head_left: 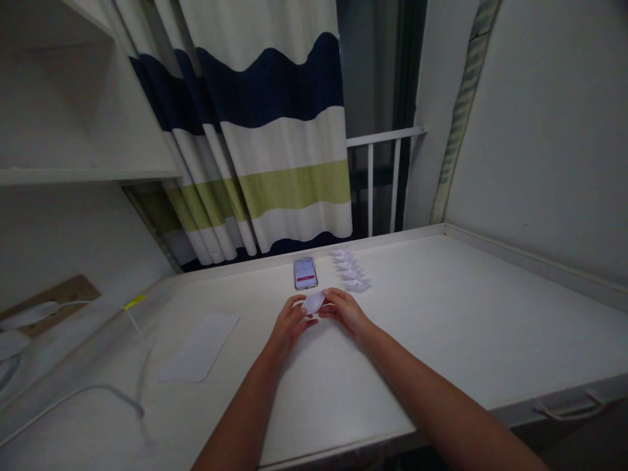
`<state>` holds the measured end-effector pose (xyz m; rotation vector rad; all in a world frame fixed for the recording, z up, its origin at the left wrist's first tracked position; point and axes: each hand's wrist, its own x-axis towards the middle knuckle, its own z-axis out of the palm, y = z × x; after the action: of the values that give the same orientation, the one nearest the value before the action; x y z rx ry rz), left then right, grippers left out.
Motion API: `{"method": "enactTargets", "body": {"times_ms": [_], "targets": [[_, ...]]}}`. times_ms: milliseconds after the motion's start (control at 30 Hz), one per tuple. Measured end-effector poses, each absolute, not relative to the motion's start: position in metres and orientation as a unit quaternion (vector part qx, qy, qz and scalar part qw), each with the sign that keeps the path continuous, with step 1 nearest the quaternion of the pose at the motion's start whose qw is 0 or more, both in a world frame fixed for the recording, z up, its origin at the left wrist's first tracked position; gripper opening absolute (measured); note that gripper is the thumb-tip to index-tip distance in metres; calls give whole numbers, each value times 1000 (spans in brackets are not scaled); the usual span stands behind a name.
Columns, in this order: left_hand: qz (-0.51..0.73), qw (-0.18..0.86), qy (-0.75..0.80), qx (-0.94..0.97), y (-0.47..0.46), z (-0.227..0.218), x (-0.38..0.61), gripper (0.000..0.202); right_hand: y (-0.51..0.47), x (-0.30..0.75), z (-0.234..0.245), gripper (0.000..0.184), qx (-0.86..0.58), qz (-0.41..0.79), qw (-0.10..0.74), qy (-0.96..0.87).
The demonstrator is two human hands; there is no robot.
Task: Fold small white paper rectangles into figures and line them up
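A small folded piece of white paper [313, 302] is held between both hands, just above the white desk. My left hand [289, 322] grips its left side, fingers closed on it. My right hand [346, 310] pinches the right edge. Just beyond them lies a phone [305, 273] with its screen lit. Right of the phone, several folded paper boats [349, 269] stand in a row running away from me. Some white paper sheets [201, 347] lie flat to the left of my left hand.
White cables [93, 388] run across the left of the desk [441, 314]. A shelf [88, 175] juts out at upper left. A striped curtain [289, 144] hangs behind the desk, beside a white railing [387, 136]. A drawer handle [569, 411] shows at front right.
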<state>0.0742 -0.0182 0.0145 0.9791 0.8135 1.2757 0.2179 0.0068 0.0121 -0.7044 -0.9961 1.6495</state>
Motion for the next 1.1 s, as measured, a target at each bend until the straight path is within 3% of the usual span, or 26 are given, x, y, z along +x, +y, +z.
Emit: {"method": "enactTargets", "body": {"times_ms": [400, 600, 900, 1100], "targets": [[586, 604, 390, 374, -16, 15, 79, 34, 17, 221, 15, 34, -385, 588, 582, -409], [536, 629, 404, 391, -15, 9, 84, 40, 38, 241, 35, 26, -444, 542, 613, -366], [487, 585, 453, 464, -18, 6, 92, 32, 141, 329, 61, 7, -546, 394, 658, -337], [471, 571, 448, 502, -14, -1, 94, 34, 196, 347, 38, 12, -668, 283, 585, -362]]}}
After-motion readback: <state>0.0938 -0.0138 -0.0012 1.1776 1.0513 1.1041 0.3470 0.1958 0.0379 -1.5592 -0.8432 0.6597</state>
